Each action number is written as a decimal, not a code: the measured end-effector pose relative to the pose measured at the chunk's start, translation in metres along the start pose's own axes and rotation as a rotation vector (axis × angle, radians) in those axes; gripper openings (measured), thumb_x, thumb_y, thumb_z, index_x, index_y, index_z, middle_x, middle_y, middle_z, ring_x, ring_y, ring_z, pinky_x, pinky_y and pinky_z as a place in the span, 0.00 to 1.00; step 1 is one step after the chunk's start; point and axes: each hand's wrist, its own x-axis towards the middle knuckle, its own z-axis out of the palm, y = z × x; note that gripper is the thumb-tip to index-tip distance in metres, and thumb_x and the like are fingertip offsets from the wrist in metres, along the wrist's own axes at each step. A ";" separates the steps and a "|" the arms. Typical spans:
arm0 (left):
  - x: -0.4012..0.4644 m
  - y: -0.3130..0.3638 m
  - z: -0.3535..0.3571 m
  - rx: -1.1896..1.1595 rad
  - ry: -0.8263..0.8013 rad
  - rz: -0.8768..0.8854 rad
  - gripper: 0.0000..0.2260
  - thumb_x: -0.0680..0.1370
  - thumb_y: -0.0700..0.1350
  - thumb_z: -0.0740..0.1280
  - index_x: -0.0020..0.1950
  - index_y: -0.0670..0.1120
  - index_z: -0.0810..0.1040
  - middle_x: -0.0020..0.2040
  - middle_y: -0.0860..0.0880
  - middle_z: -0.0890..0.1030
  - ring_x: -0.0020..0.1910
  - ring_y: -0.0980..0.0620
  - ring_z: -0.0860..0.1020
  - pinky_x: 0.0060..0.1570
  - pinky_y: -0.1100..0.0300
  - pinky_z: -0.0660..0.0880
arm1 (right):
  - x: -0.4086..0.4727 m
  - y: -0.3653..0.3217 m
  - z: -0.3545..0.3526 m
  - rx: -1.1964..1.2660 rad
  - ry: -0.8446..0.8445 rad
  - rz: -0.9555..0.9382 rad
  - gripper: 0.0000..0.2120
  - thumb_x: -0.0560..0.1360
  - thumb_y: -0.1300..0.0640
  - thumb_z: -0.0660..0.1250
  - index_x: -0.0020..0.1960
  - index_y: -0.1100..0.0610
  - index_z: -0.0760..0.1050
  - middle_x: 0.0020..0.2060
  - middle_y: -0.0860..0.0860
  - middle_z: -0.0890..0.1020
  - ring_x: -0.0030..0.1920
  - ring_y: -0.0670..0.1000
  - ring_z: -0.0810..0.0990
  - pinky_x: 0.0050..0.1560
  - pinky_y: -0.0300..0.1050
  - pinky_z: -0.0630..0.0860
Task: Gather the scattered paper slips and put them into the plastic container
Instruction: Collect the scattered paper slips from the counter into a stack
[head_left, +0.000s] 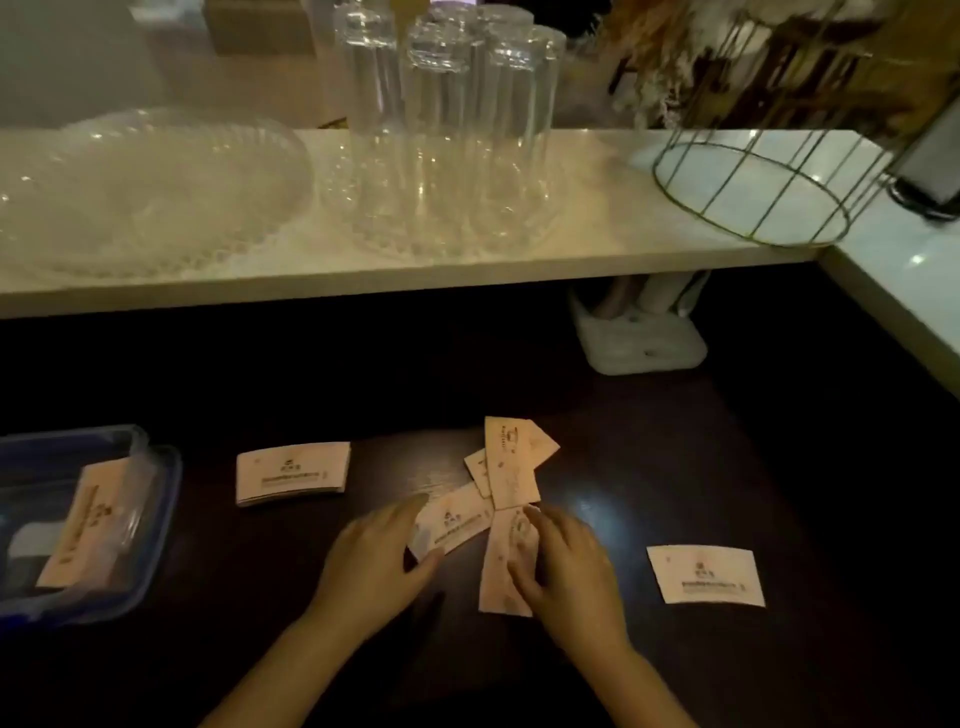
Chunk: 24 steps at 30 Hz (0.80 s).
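Dim lighting over a dark, glossy surface (649, 665) limits what I can confirm, and a glare patch sits just right of the working area.

Nearest to me, both hands are down on the loose cluster of paper slips (506, 475). I read the left hand (371, 564) as pinching the corner of one slip (457, 522) between thumb and fingers (410, 512). The right hand (563, 566) lies flat with its fingers spread, pressing a second slip (506, 566) rather than gripping it.

Risk one: the slips overlap at odd angles, so drawing them together could slide one under another or crease a corner. Risk two: flat paper on a slick top is hard to lift, and a press-and-drag may push it away.

Further out, a single slip (706, 574) lies well apart to the right and a neat stack (293, 473) to the left; either could be overlooked. The plastic container (156, 519) sits at the far left, already holding some slips (85, 525); a loosely carried bundle could shed pieces on the way.

Beyond, on the raised shelf (597, 223), upturned glasses (447, 145) stand clear of the work.
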 end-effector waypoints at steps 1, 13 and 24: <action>0.003 -0.001 0.006 0.003 -0.035 -0.046 0.28 0.70 0.58 0.65 0.68 0.50 0.67 0.64 0.51 0.75 0.61 0.51 0.74 0.56 0.56 0.70 | -0.003 0.006 0.003 0.019 -0.067 0.056 0.30 0.69 0.46 0.69 0.68 0.52 0.65 0.65 0.50 0.72 0.63 0.52 0.70 0.59 0.48 0.71; 0.009 -0.015 0.056 0.187 -0.073 -0.224 0.33 0.66 0.58 0.70 0.68 0.49 0.68 0.65 0.47 0.70 0.65 0.47 0.66 0.60 0.50 0.68 | -0.003 0.029 0.032 -0.125 -0.275 -0.091 0.38 0.71 0.39 0.60 0.74 0.51 0.49 0.76 0.51 0.53 0.74 0.53 0.51 0.71 0.54 0.53; -0.002 -0.015 0.053 -0.079 0.020 -0.469 0.26 0.63 0.46 0.76 0.58 0.51 0.72 0.61 0.48 0.72 0.62 0.47 0.67 0.57 0.54 0.67 | -0.025 0.026 0.041 -0.317 -0.107 -0.357 0.31 0.61 0.40 0.73 0.58 0.56 0.77 0.57 0.58 0.81 0.58 0.57 0.79 0.54 0.54 0.78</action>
